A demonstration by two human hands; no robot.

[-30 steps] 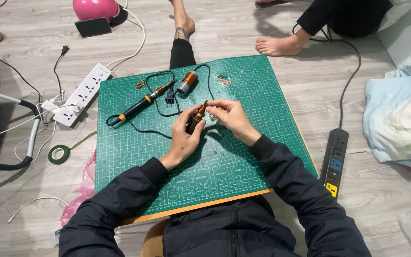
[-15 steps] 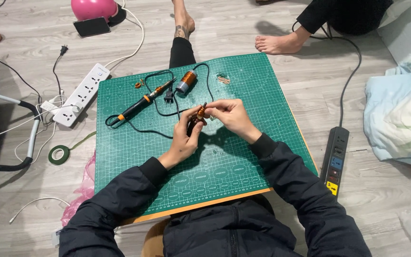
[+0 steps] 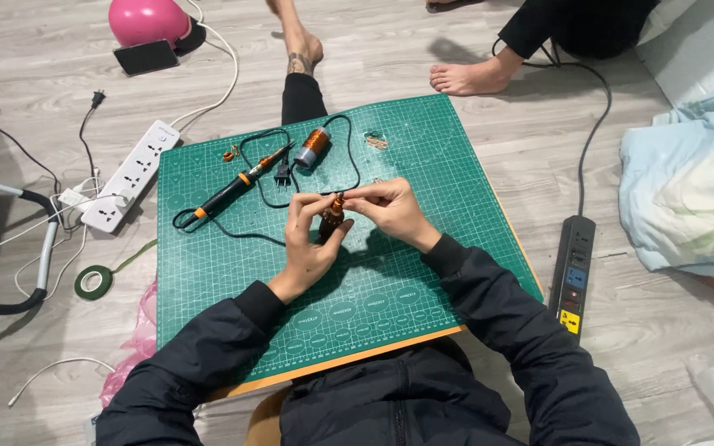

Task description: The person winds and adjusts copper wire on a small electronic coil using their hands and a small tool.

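1. The left hand (image 3: 307, 244) is closed around a small dark cylindrical part with copper-coloured winding (image 3: 331, 216), holding it tilted just above the middle of the green cutting mat (image 3: 390, 306).
2. The right hand (image 3: 392, 211) pinches the upper, copper end of the same part with thumb and fingertips; both hands meet on it, the right at 3 o'clock from the left.
3. At 11 o'clock from the hands a soldering iron (image 3: 237, 186) with a black handle and orange collar lies on the mat, its dark cord looping around it.
4. Just beside the iron's tip, at 12 o'clock from the hands, lies a copper wire coil (image 3: 313, 147) on its side.
5. The mat lies on the wooden floor (image 3: 473, 132).
6. At 9 o'clock from the mat, a white power strip (image 3: 130, 175) lies off the mat's upper left corner, with a roll of green tape (image 3: 93, 282) further down.
7. At 3 o'clock, a black power strip (image 3: 572, 272) lies just off the mat's right edge.
8. At 11 o'clock, well apart, a pink rounded object (image 3: 147, 20) sits beside a dark phone (image 3: 145, 57).
9. Another person's bare foot (image 3: 471, 78) rests on the floor at 1 o'clock.
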